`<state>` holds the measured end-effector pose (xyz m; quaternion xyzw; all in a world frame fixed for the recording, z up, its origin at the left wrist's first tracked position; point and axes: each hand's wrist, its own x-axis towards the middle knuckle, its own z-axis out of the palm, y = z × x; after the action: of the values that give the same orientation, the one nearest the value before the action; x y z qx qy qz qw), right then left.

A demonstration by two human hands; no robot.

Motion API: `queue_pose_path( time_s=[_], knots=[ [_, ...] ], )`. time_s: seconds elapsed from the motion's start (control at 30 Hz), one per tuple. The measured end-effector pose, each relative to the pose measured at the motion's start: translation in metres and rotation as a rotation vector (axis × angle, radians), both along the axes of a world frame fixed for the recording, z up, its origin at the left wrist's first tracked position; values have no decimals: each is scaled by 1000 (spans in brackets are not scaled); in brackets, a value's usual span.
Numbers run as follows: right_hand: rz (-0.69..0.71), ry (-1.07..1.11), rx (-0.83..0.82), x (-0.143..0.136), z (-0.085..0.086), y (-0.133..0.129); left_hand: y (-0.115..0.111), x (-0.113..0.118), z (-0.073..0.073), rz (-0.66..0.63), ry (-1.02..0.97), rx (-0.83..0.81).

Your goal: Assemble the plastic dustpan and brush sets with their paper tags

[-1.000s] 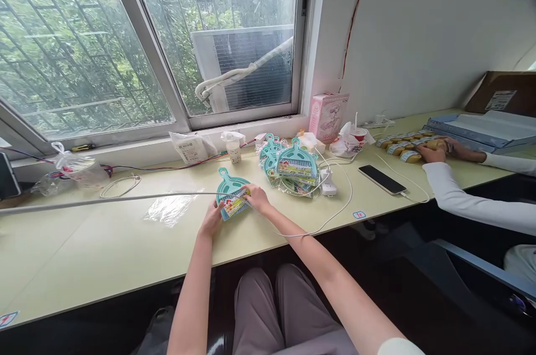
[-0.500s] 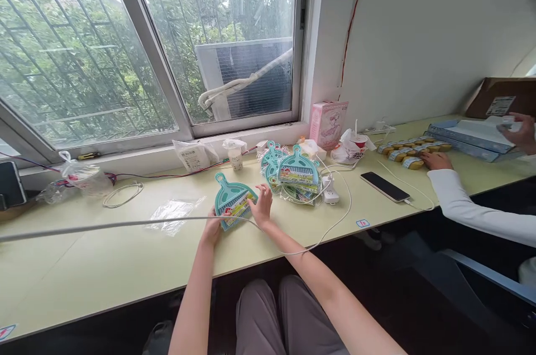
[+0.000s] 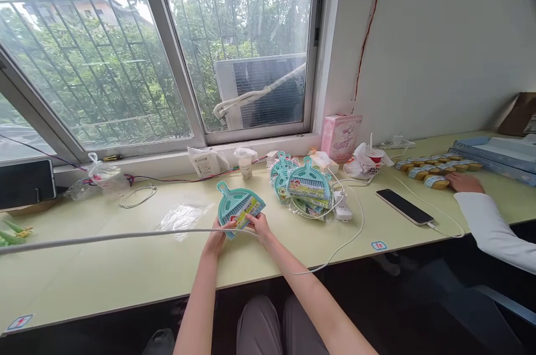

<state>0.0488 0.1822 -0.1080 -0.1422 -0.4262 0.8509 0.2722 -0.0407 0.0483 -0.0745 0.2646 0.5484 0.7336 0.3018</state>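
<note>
A teal dustpan and brush set (image 3: 238,207) with a printed card is held tilted above the table's front part. My left hand (image 3: 218,235) is closed on its lower left edge, thumb on the card. At the lower right edge, my right hand (image 3: 260,225) grips it with thumb on the front. To the right lies a pile of similar sets (image 3: 309,185), some in clear wrapping. A crumpled clear plastic sheet (image 3: 182,218) lies to the left. A pale cable (image 3: 125,236) crosses in front of the view, over my hands.
A phone (image 3: 404,207) and a white power adapter (image 3: 342,207) lie to the right. Behind stand a cup (image 3: 245,165), a pink box (image 3: 341,137) and a bagged cup (image 3: 371,159). Another person's hand (image 3: 464,182) touches yellow bundles (image 3: 435,182) at the right.
My right hand has come down from the set's upper right to grip its lower right edge. The view has shifted left and up. The other person's second hand is out of view.
</note>
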Motion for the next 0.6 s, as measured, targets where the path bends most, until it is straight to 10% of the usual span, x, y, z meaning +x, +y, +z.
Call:
queue_pose_path(
  time_s=[0.13,0.27,0.47,0.6],
  knots=[
    [-36,2,-15,8,4,1,-1,-13,-1,384,169,-2],
    [-56,-14,-31,15,5,2,-25,-43,-6,935,688,-445],
    [-16,-58,-25,16,4,2,-87,-72,-7,413,1004,-961],
    [7,-91,-57,15,3,3,-105,-68,-6,696,1113,-1038]
  ],
)
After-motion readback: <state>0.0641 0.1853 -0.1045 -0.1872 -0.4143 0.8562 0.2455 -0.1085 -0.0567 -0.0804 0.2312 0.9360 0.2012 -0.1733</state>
